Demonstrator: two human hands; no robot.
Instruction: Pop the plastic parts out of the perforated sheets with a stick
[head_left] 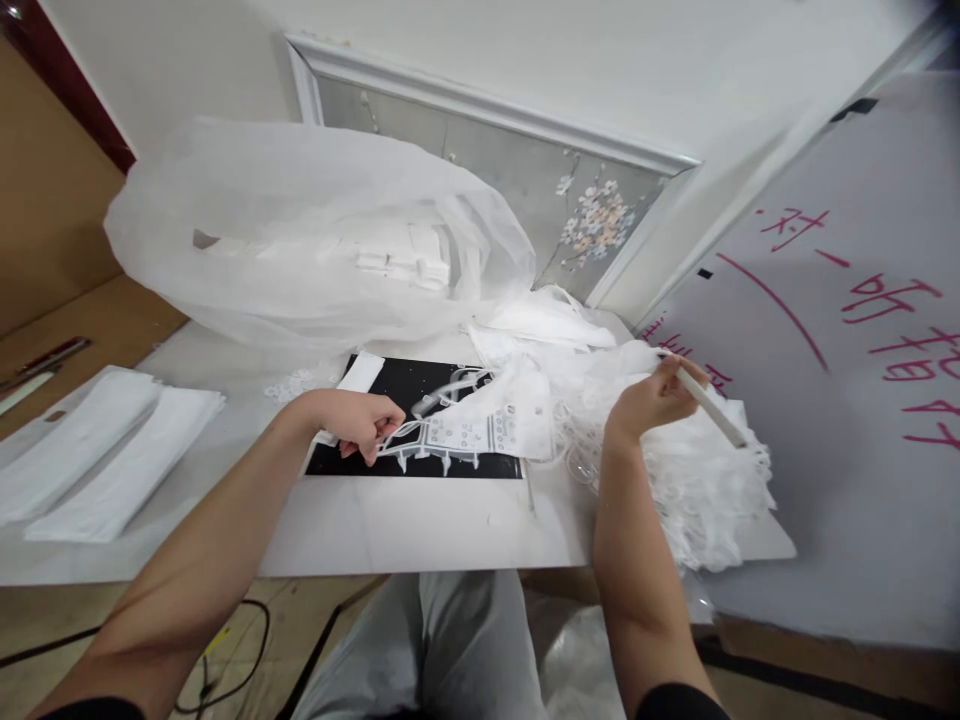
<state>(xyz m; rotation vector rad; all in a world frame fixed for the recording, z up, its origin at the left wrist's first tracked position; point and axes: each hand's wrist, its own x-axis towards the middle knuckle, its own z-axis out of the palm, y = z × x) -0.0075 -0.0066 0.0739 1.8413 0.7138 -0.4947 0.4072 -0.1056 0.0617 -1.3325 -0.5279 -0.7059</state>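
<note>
My left hand (367, 425) is closed on thin white cords at the left end of a white piece with grey printing (510, 420). That piece lies partly over a black mat (412, 468), and small clear prongs stick out along its near edge. A folded white strip (362, 372) lies at the mat's far edge, just behind my left hand. On the right, my right hand (660, 392) is closed around a narrow, flat, pale grey stick-like tool (712, 408). It is raised over a heap of tangled white loops and soft white material (697, 490).
A large translucent white bag (300, 180) with white folded items inside stands at the back. Two flat white stacks (127, 465) lie at left, near small clear rings (296, 385). A framed flower picture (600, 215) and a whiteboard with red writing (840, 420) stand behind and to the right.
</note>
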